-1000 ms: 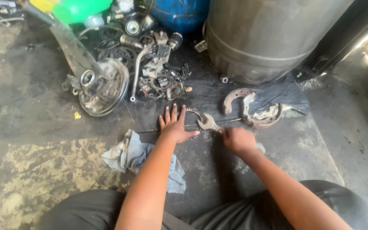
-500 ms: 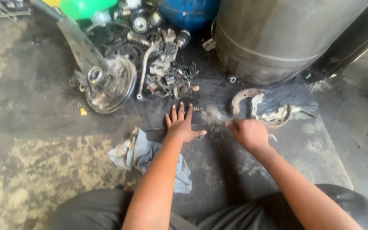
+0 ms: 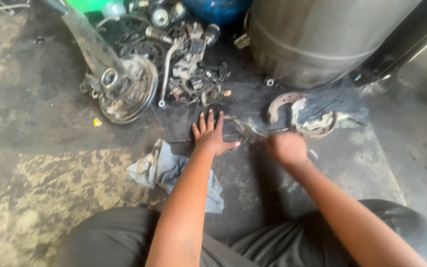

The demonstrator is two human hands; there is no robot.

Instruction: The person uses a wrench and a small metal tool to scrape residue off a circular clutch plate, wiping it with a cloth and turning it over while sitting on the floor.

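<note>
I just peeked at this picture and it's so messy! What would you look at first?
First, the two bare hands in the middle of the dirty floor: the left hand pressed flat with fingers spread, the right hand blurred beside it. Just past the right hand lie curved brake shoes. Up at the left sits a round wheel hub among greasy metal parts.

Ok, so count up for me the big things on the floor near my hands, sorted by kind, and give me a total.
Brake shoes: 2, curved, lying just beyond the right hand
Wheel hub assembly: 1
Rag: 1, beside the left hand
Steel drum: 1
Long wrench: 1
Total: 6, leaving out the heap of small parts, too tangled to count.
</note>
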